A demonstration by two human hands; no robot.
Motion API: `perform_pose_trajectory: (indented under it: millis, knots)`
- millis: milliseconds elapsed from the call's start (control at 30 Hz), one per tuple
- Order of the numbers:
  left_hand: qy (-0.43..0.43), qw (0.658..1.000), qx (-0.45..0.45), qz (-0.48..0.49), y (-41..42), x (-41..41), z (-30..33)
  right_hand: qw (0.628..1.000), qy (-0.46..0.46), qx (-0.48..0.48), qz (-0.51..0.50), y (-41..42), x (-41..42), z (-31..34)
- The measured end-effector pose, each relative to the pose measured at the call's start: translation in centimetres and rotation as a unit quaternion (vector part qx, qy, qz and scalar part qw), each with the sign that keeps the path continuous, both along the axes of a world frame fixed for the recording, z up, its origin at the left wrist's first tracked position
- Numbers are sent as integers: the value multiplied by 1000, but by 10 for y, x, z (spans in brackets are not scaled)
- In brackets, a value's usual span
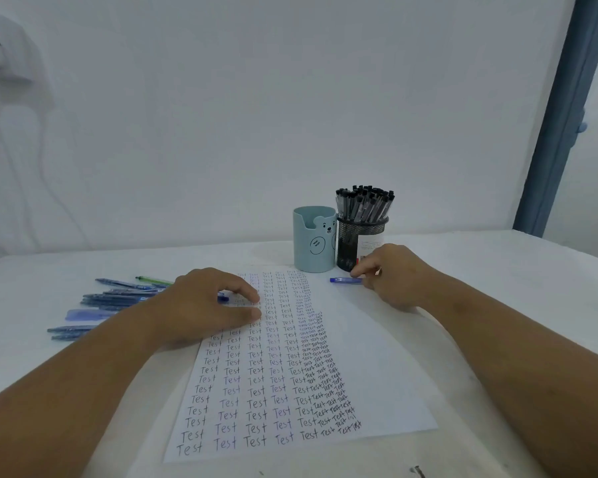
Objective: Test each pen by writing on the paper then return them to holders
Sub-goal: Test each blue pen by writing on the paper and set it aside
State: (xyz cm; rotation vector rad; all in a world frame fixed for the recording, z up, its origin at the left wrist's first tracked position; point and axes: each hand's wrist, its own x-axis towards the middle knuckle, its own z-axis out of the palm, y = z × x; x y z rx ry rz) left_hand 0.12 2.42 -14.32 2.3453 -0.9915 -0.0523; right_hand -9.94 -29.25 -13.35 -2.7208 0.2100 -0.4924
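The paper (290, 367) lies in front of me on the desk (497, 270), and nearly all of it is filled: columns of the word "Test" run from the near edge up to the far edge, with cramped extra columns squeezed in on the right, so I judge most of the testing is done. A strip along the right margin is bare. My right hand (390, 274), at about 1 o'clock from the sheet's middle, pinches a blue pen (346, 280) by its end, the pen lying flat and pointing left just off the paper's far right corner. My left hand (208, 305) rests on the upper left part of the sheet at about 11 o'clock, fingers loosely bent; part of a blue pen shows beneath them, but I cannot tell whether I grip it. Beyond the paper at 12 o'clock stands the teal bear holder (313, 239), which looks unfilled from here, and touching it on the right the black mesh holder (359, 243), packed with black-capped pens (365, 201). Out at 9 to 10 o'clock a loose pile of blue pens (118, 298) and one green pen (152, 280) lies on the desk; those are left to return, I judge, likely to the teal holder.
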Motion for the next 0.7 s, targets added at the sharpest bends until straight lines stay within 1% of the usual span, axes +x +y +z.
perform_pose_trajectory:
  millis: [100,267,367,567,700]
  knots:
    - [0,1000,-7,11,0,-1,0,1000,-3,-2,-23,-4,0,-2]
    - [-7,999,-45,30,1,-5,5,998,16,-43,-51,-6,4,-2]
    - [-20,998,-43,33,2,-1,7,997,16,-55,-60,-7,5,-3]
    - [-13,998,-52,35,4,1,7,993,15,-79,-81,-9,3,-2]
    - [-17,998,-50,39,5,1,8,991,28,-74,-107,-13,3,-2]
